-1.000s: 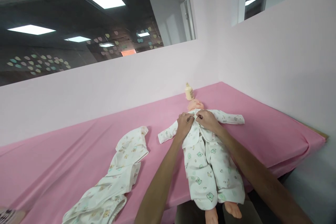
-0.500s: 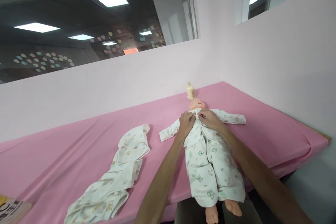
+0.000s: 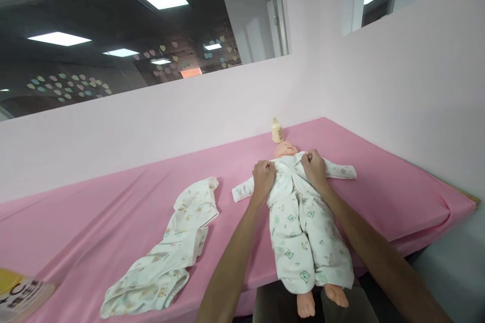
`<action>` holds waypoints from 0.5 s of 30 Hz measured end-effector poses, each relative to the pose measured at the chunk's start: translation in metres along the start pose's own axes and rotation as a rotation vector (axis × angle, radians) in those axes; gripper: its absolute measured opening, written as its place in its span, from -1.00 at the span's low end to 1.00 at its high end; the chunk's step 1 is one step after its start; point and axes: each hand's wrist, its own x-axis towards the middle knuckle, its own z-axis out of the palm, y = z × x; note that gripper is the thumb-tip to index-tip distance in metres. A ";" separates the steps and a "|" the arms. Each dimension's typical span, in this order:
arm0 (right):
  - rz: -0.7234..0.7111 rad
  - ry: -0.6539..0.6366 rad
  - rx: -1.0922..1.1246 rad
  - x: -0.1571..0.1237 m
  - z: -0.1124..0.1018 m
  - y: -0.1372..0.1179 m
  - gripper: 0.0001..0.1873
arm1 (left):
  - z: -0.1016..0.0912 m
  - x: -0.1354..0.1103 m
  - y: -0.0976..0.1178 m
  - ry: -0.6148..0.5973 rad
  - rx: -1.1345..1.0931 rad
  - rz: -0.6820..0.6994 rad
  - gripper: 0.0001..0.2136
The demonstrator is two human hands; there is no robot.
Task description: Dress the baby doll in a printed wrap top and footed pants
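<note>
A baby doll (image 3: 286, 150) lies on its back on the pink table cover (image 3: 113, 212), dressed in a white printed jacket (image 3: 288, 181) and white printed trousers (image 3: 303, 242). Its bare feet hang over the near edge. My left hand (image 3: 263, 175) grips the jacket's front edge at the doll's chest on the left side, fingers closed. My right hand (image 3: 314, 167) grips the other front edge on the right side, fingers closed. The two hands are apart, and the jacket collar lies open between them.
A second set of white printed baby clothes (image 3: 170, 247) lies crumpled to the left. A small cream bottle (image 3: 277, 130) stands behind the doll's head by the pink wall. A yellow and white packet (image 3: 18, 292) shows at the lower left corner.
My hands were together at the doll's neck, pinching the collar; now they have moved apart to each side of the chest, spreading the jacket front.
</note>
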 end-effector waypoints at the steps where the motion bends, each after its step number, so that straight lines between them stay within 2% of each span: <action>1: 0.008 0.002 0.001 -0.004 -0.002 -0.003 -0.79 | -0.002 0.000 0.000 -0.007 -0.012 -0.014 -0.80; 4: -0.135 -0.136 -0.098 -0.023 -0.007 -0.018 -0.79 | -0.009 -0.003 0.004 -0.080 -0.024 0.019 -0.83; 7: -0.299 -0.263 -0.310 -0.041 -0.010 -0.031 -0.89 | -0.018 -0.009 0.015 -0.140 0.008 0.158 -0.74; 10: -0.298 -0.276 -0.493 -0.047 -0.011 -0.035 -0.87 | -0.024 -0.018 0.026 -0.230 0.055 0.267 -0.75; 13: -0.303 -0.295 -0.591 -0.043 -0.012 -0.031 -0.85 | -0.024 -0.023 0.032 -0.344 0.113 0.285 -0.78; 15: -0.347 -0.291 -0.624 -0.039 -0.012 -0.028 -0.84 | -0.021 -0.025 0.033 -0.353 0.153 0.289 -0.78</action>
